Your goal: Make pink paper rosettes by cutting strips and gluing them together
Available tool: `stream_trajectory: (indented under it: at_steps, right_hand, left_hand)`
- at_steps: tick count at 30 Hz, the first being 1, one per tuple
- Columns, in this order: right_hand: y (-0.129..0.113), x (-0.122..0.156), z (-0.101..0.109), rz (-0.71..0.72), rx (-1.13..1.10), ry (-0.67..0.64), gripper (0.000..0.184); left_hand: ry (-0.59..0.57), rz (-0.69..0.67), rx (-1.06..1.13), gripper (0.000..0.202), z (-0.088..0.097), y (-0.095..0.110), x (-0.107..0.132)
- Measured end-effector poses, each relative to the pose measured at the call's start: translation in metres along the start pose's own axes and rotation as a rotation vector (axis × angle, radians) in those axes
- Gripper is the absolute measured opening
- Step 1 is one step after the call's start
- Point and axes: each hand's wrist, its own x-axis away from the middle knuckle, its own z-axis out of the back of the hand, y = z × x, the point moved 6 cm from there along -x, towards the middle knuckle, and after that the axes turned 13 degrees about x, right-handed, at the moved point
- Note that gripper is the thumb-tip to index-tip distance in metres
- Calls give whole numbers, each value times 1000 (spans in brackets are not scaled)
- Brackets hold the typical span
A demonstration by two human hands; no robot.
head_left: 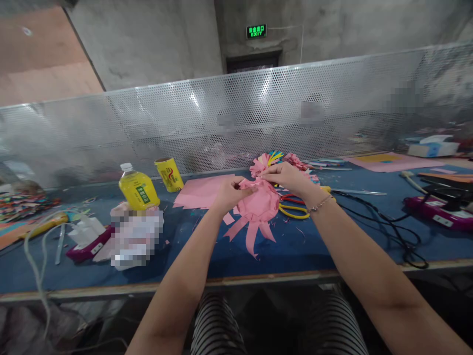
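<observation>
A pink paper craft [258,202] with a round body and cut strips hanging from its near side is between my hands, above the blue table [207,251]. My left hand [231,193] is closed on its left edge, thumb lying over the paper. At its upper right edge, my right hand [283,176] pinches with the fingertips; whether a small piece is also in that pinch I cannot make out. Just behind are fringed paper pieces [260,165] in pink, yellow and blue. Scissors with yellow and red handles [295,212] lie under my right wrist.
Pink sheets [199,191] lie left of my hands. Farther left stand a yellow tin [169,175] and a bottle of yellow liquid [138,190]. Black cables [391,229] run to a purple power strip [441,213] at right. A perforated metal screen [166,123] closes off the back.
</observation>
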Motion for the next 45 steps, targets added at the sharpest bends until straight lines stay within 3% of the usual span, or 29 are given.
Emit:
stream_trajectory:
  at_steps: [7,11,14,18,32,45]
  right_hand:
    - [-6,9,1,66,45,4,19]
    - [-10,11,2,86,55,83,26]
    - [-9,11,4,100,91,146,25]
    - [-1,7,3,108,128,125,22]
    - [29,0,-15,-65,-340,208,16]
    - [15,3,-14,38,-262,175,25]
  left_hand:
    - [4,-4,-45,36,-4,-3,0]
    - [55,13,-44,37,-1,-3,0]
    - [78,19,-20,39,0,-6,-1]
    - [95,27,42,38,-1,-11,-1]
    - [88,19,70,40,-2,-17,-2]
    - [116,26,62,35,-1,-18,-1]
